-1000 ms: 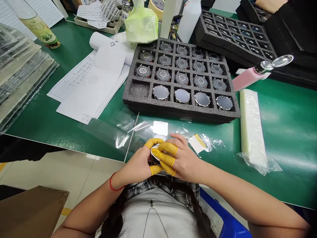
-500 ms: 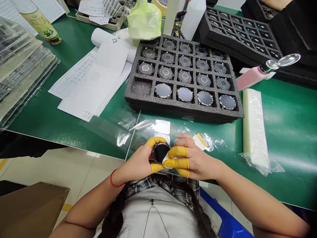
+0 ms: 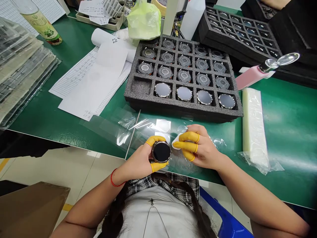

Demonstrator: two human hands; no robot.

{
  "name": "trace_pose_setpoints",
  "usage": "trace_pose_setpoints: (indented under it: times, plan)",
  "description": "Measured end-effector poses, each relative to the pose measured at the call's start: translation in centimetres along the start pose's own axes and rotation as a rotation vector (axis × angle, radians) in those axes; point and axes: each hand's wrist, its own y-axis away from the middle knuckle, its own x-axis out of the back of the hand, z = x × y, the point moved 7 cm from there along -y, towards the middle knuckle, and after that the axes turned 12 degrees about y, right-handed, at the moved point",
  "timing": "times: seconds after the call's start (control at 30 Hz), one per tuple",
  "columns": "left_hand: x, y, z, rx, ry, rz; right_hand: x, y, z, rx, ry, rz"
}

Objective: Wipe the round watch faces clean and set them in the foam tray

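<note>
A round watch case (image 3: 161,152) with a black glass face up is held at its rim by my left hand (image 3: 141,160), whose thumb and finger wear yellow finger cots. Just right of it, my right hand (image 3: 198,147), also in yellow cots, pinches a small white pad (image 3: 176,142); pad and watch are apart. Beyond both hands lies a black foam tray (image 3: 183,107) of round watches, its front-left pocket holding none. Clear film (image 3: 123,134) and a white square sheet (image 3: 163,125) lie between the tray and my hands.
Papers (image 3: 91,86) and stacked clear trays (image 3: 22,66) are at the left, near a labelled bottle (image 3: 42,26). At the right are a pink bottle (image 3: 252,75) and a wrapped white block (image 3: 255,129). Another foam tray (image 3: 205,33) stands behind.
My right hand has moved right and slightly up, off the watch, with the white pad in it. The black face now shows uncovered. My left hand has stayed nearly still.
</note>
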Motion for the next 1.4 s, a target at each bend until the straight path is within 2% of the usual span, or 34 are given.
trace_pose_setpoints:
  times: [0.13,0.23,0.37,0.47,0.57,0.63,0.77,0.9,1.13,1.3,1.4]
  plan:
    - [0.2,0.0,0.0,0.002,-0.015,0.018,0.4,0.1,0.5,-0.147,0.053,0.11]
    - [0.2,0.0,0.0,-0.01,0.016,0.031,0.1,0.2,0.7,-0.221,0.122,0.109]
    - [0.7,0.3,0.4,-0.049,0.153,0.113,0.4,1.1,2.0,-0.468,0.248,0.097]
    - [1.0,1.0,1.7,-0.199,0.249,0.168,0.3,1.2,1.1,-0.487,0.038,0.044]
    - [1.5,1.7,3.7,-0.368,0.25,0.235,-0.6,0.6,-1.7,-0.386,-0.248,-0.097]
    - [1.8,2.2,4.9,-0.458,0.216,0.304,-1.1,0.2,-3.3,-0.361,-0.346,-0.153]
    - [2.2,3.2,6.5,-0.54,0.172,0.387,-1.6,0.1,-3.7,-0.51,-0.546,-0.16]
    - [2.0,3.4,6.4,-0.466,0.246,0.326,-1.6,0.3,-3.3,-0.626,-0.725,-0.216]
    - [1.9,3.1,5.0,-0.312,0.326,0.313,-1.4,0.7,-3.0,-0.698,-0.741,-0.264]
    - [0.3,3.0,3.4,-0.171,0.302,0.189,-1.3,0.8,-2.7,-0.686,-0.663,-0.276]
    - [0.2,2.8,3.2,-0.163,0.315,0.2,-0.6,0.6,-2.9,-0.599,-0.546,-0.245]
